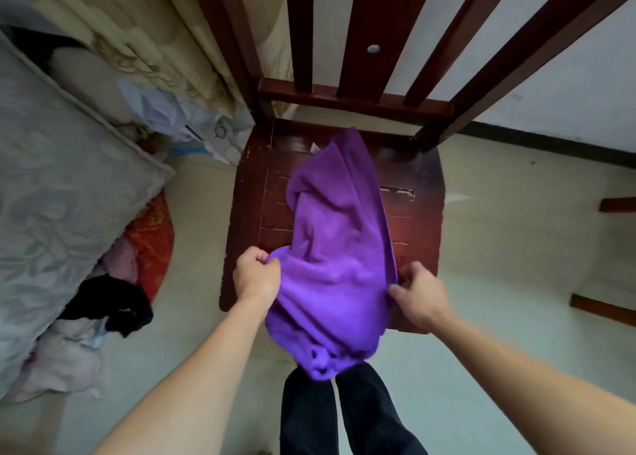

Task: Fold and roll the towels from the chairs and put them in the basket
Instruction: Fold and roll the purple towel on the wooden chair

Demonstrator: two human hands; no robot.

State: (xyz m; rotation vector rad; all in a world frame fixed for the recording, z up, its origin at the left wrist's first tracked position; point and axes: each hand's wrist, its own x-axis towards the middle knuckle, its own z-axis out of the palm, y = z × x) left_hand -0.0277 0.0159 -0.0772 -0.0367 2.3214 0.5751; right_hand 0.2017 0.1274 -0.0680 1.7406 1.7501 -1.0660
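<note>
Left hand (257,273) and right hand (420,294) each pinch a towel (339,241) edge, fingers closed, apparently to spread it over the chair (418,213).

A grey quilted mattress with a raised floral pattern (58,193) fills the left side, its corner reaching toward the pale floor (509,248). Below that corner lies a red and gold patterned cloth (153,241), with a crumpled black garment (113,308) next to it and a heap of pale pink fabric (65,365) lower still. A beige embroidered curtain (137,41) hangs at the top left, with crumpled white plastic bags (179,117) at its foot. Two dark wooden pieces (617,204) enter from the right edge.
</note>
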